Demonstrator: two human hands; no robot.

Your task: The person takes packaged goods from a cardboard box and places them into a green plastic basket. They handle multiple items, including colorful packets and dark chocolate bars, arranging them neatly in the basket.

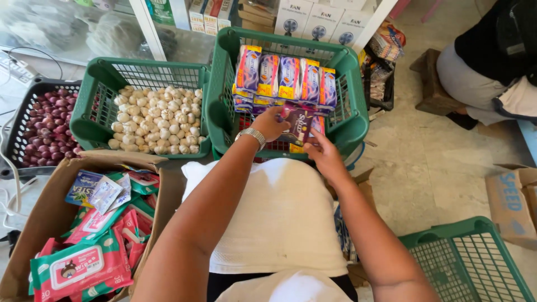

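Both my hands reach into a green plastic basket (358, 120) in front of me. My left hand (269, 124), with a metal watch on the wrist, and my right hand (323, 155) together hold a dark purple packet (297, 124) low inside the basket. A row of purple and orange packets (288, 78) stands upright along the basket's far side, just above the held packet.
A green basket of garlic bulbs (156, 120) sits to the left, and a black crate of red onions (47, 120) beyond it. A cardboard box of wet-wipe packs (89, 246) is at lower left. An empty green basket (470, 263) stands lower right. Another person (492, 61) sits at upper right.
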